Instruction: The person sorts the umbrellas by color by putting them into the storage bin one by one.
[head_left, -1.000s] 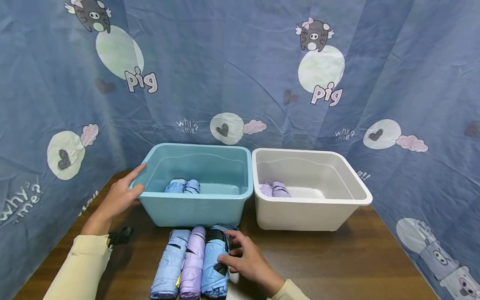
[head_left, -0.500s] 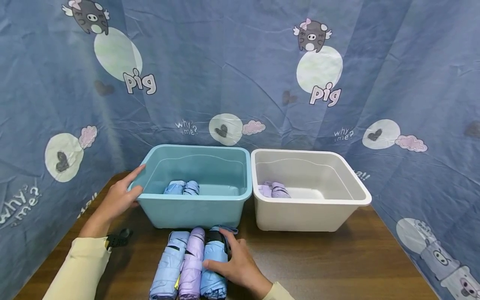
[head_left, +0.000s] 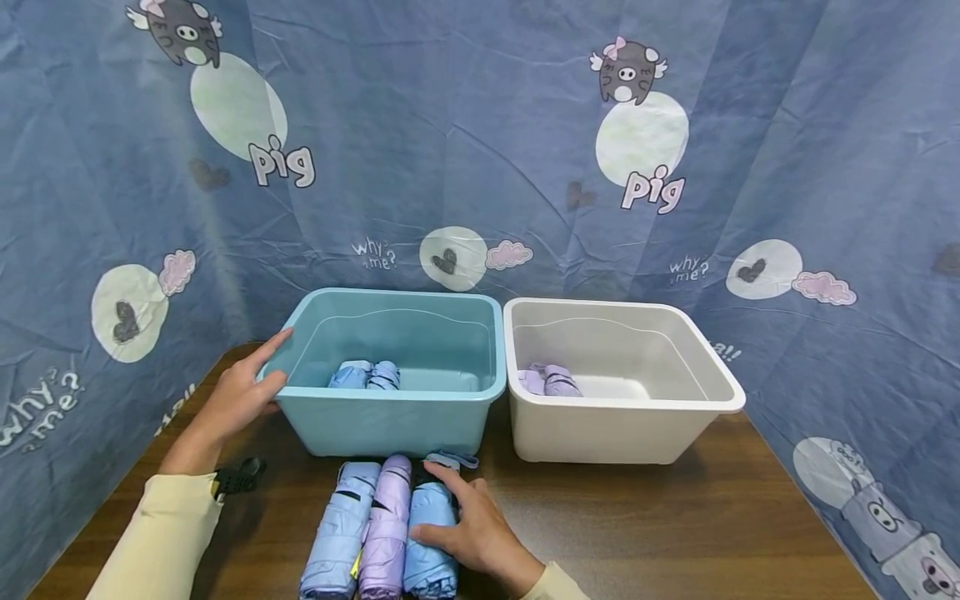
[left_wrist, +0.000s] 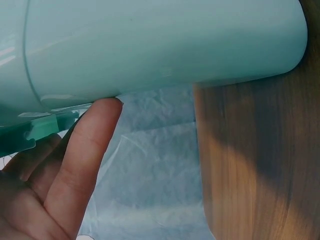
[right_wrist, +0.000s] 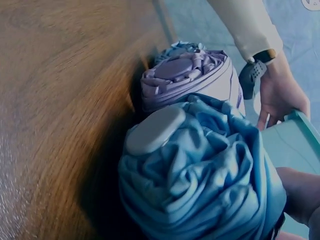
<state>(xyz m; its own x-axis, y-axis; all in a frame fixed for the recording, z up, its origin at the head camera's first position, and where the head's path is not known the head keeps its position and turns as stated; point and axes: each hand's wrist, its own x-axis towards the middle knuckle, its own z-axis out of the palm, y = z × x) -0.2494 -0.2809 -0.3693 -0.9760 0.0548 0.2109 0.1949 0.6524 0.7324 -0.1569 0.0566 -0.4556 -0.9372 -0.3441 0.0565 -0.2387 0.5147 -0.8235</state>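
My left hand (head_left: 238, 385) holds the left rim of a teal plastic bin (head_left: 390, 425), thumb and forefinger at the rim. In the left wrist view one finger (left_wrist: 85, 150) lies straight against the bin's outer wall. My right hand (head_left: 480, 529) grips the rightmost of three folded umbrellas, a blue one (head_left: 432, 554) with its strap toward the bin; its thumb is on the left side. Beside it lie a purple folded umbrella (head_left: 384, 533) and a light blue folded umbrella (head_left: 333, 533). The right wrist view shows the blue umbrella's gathered end with a pale oval cap (right_wrist: 156, 130).
Two blue rolled umbrellas (head_left: 367, 375) lie inside the teal bin. A white bin (head_left: 600, 433) stands close at its right, with purple rolled umbrellas (head_left: 551, 379) inside. Both bins stand on a brown wooden table (head_left: 675, 525) before a blue printed curtain (head_left: 525, 150).
My right hand has shifted left onto the blue umbrella, its thumb now across to the umbrella's left side. My left hand stays at the teal bin's rim.
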